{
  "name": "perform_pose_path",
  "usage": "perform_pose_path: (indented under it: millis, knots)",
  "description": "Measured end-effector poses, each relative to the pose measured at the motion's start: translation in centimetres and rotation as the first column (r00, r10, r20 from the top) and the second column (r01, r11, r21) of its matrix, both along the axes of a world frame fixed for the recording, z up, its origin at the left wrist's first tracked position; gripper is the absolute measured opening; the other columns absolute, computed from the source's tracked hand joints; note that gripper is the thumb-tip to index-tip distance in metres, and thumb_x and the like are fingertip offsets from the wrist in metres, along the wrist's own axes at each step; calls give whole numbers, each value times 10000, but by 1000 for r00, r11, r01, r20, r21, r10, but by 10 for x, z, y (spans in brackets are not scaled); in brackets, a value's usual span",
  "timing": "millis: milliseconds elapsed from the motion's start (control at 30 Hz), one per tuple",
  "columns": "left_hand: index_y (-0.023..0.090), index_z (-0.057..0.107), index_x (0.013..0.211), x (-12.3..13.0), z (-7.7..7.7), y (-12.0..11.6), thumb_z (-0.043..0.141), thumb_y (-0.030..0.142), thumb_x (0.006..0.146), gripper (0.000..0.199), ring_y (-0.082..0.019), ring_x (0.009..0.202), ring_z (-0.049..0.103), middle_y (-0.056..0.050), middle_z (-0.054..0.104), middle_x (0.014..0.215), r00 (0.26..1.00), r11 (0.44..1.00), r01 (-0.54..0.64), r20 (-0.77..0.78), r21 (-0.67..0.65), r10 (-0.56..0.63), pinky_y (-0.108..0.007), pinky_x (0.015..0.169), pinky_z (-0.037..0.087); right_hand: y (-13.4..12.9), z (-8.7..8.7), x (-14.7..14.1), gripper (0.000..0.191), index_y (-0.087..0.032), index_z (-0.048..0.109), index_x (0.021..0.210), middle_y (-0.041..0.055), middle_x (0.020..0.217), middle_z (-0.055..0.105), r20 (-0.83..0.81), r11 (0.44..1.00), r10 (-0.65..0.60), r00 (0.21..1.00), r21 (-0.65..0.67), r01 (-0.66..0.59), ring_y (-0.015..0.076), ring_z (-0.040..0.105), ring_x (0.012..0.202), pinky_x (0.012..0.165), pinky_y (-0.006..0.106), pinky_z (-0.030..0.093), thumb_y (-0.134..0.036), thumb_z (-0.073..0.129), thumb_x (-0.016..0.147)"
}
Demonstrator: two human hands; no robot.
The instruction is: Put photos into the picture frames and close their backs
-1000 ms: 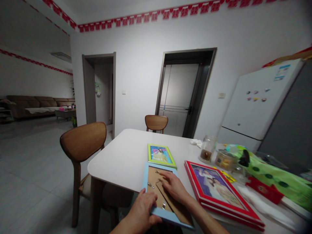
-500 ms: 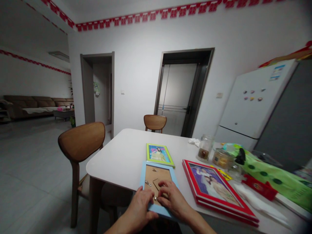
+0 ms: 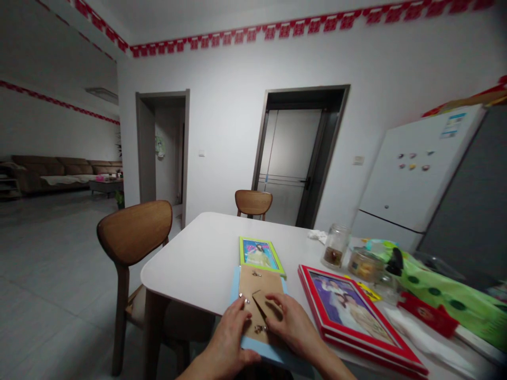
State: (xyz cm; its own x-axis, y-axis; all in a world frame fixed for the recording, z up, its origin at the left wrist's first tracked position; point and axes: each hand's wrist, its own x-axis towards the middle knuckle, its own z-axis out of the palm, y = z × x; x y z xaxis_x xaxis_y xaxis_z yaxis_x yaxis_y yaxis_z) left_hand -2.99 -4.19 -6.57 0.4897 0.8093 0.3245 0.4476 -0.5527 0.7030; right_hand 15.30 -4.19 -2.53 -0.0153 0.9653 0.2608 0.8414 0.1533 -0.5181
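A light blue picture frame (image 3: 264,348) lies face down at the table's near edge. Its brown backing board (image 3: 250,282), with small metal clips and a cut flap, sits raised and overlaps the frame's top edge. My left hand (image 3: 227,338) grips the frame's lower left side, fingertips at the board's left edge and thumb by the bottom. My right hand (image 3: 295,324) has its fingers bent around the board's right part, beside the flap. Just beyond is a green-framed picture (image 3: 259,254). Two stacked red frames (image 3: 322,322) lie to the right.
Glass jars (image 3: 336,248), a green bag (image 3: 447,293), a red item (image 3: 428,315) and white tissue crowd the table's right side. Wooden chairs stand to the left (image 3: 137,232) and at the far side (image 3: 253,202) of the white table (image 3: 198,258).
The brown board has come up out of the blue frame and now covers its top edge. Both hands have moved slightly right with it. The camera view has tilted up slightly.
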Motion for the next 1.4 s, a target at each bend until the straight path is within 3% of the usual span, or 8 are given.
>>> perform_pose_path:
  millis: [133, 333, 667, 867, 1000, 1167, 1267, 1400]
  knots:
    - [166, 434, 1115, 5, 10, 6, 603, 188, 623, 521, -236, 1151, 367, -120, 393, 1259, 932, 985, -105, 331, -135, 145, -352, 959, 292, -3, 23, -9, 392, -135, 591, 961, 91, 958, 609, 14, 998, -21, 1000, 51, 21, 211, 530, 926, 845, 318, 369, -218, 482, 593]
    - [158, 446, 978, -6, 24, 35, 517, 247, 653, 344, -162, 700, 590, -26, 606, 812, 707, 898, 40, 647, -438, 284, -259, 640, 457, -4, 36, -20, 364, -162, 576, 985, 80, 975, 600, -52, 991, 67, 996, 116, -61, 189, 543, 894, 803, 292, 401, -328, 481, 675]
    - [138, 463, 935, -88, 15, 70, 477, 181, 669, 269, -134, 566, 573, 15, 587, 649, 826, 841, -251, 346, -480, 444, -215, 522, 423, 1, -25, 40, 503, -29, 463, 1146, 188, 1048, 572, 231, 978, -182, 956, -59, 201, 252, 522, 979, 847, 328, 367, -251, 436, 695]
    - [161, 509, 902, -104, 8, 79, 532, 147, 600, 304, -211, 833, 556, -29, 594, 836, 859, 842, -461, 96, -279, 502, -297, 744, 405, 4, -22, 35, 562, 26, 382, 1185, 219, 997, 583, 233, 968, -203, 951, -97, 230, 264, 543, 932, 793, 326, 383, -149, 407, 651]
    - [162, 486, 1006, -91, 11, 66, 521, 141, 614, 394, -235, 1108, 383, -80, 480, 1131, 853, 852, -512, 50, -110, 519, -353, 959, 235, 4, -17, 36, 578, -12, 384, 1181, 176, 956, 600, -19, 956, -275, 961, -114, 271, 232, 571, 840, 762, 311, 399, -169, 433, 627]
    - [159, 461, 1097, -26, 29, 17, 533, 188, 654, 450, -212, 1156, 342, -96, 423, 1229, 969, 969, -245, 41, 39, 243, -345, 988, 240, -8, 4, 24, 672, -141, 242, 1283, 17, 650, 613, -709, 942, -332, 622, -287, 175, 152, 565, 523, 521, 266, 431, -220, 425, 641]
    - [155, 440, 1141, 15, 44, -10, 595, 219, 631, 537, -240, 1168, 323, -105, 376, 1277, 995, 992, -87, 46, 95, 83, -374, 984, 259, -18, 23, 10, 783, -185, 169, 1307, -42, 535, 561, -874, 958, -284, 395, -277, 76, 130, 513, 418, 444, 247, 405, -214, 496, 597]
    - [164, 474, 1100, 44, 58, -20, 542, 171, 674, 431, -250, 1100, 388, -106, 444, 1212, 999, 964, 12, 37, 266, -22, -395, 940, 315, -25, 38, 0, 856, -213, 145, 1309, -80, 488, 520, -915, 978, -200, 350, -210, 9, 114, 483, 385, 420, 229, 390, -207, 562, 562]
